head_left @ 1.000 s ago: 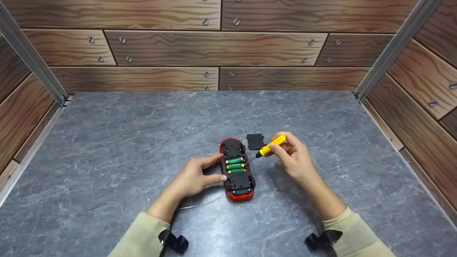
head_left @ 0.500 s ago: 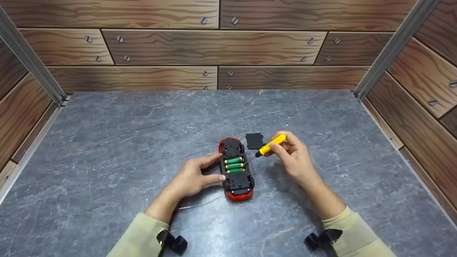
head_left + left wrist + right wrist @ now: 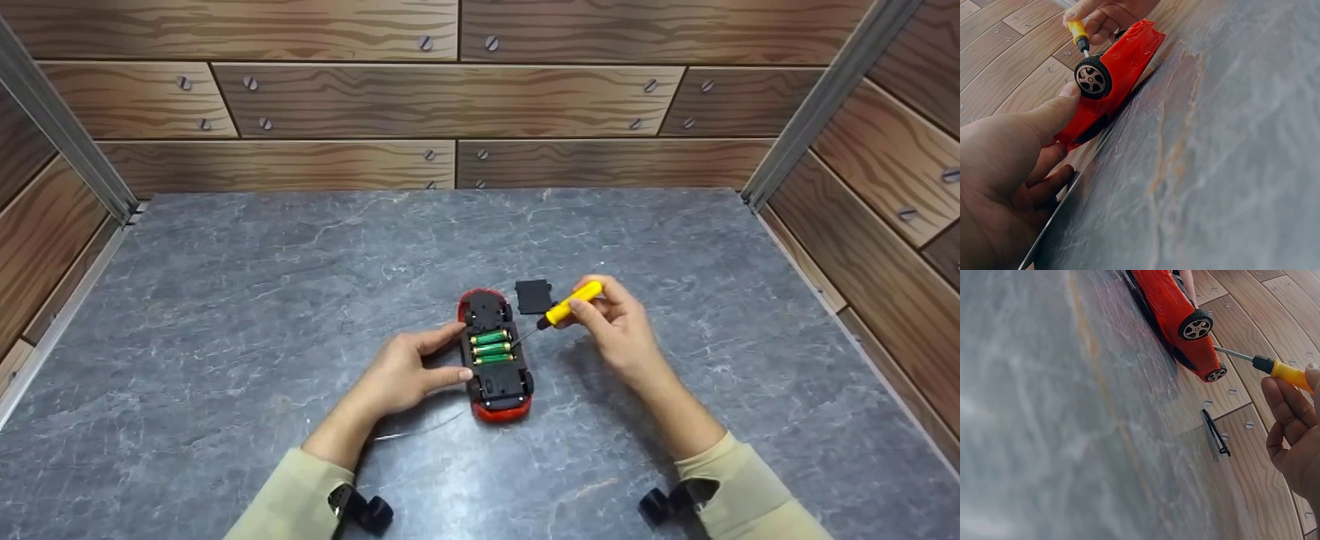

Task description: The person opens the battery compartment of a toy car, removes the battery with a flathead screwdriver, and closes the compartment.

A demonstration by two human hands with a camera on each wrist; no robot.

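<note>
A red toy car (image 3: pixel 501 382) lies upside down on the table, its black underside facing up. Several green batteries (image 3: pixel 492 349) sit side by side in its uncovered compartment. My left hand (image 3: pixel 397 376) grips the car's left side, with the thumb by a wheel in the left wrist view. Between thumb and fingers, my right hand (image 3: pixel 624 334) holds a yellow screwdriver (image 3: pixel 1292 376). Its thin shaft slants down to the right end of the batteries; whether the tip touches one cannot be made out. The black battery cover (image 3: pixel 533 297) lies flat beyond the screwdriver.
The grey marbled table (image 3: pixel 300 255) is bounded by wood-patterned walls (image 3: pixel 450 101) at the back and sides. A thin clear strand (image 3: pixel 420 432) lies near the left wrist. Metal posts (image 3: pixel 832 101) stand at the back corners.
Both hands, the screwdriver and the car keep their places. Only the head view has shifted very slightly.
</note>
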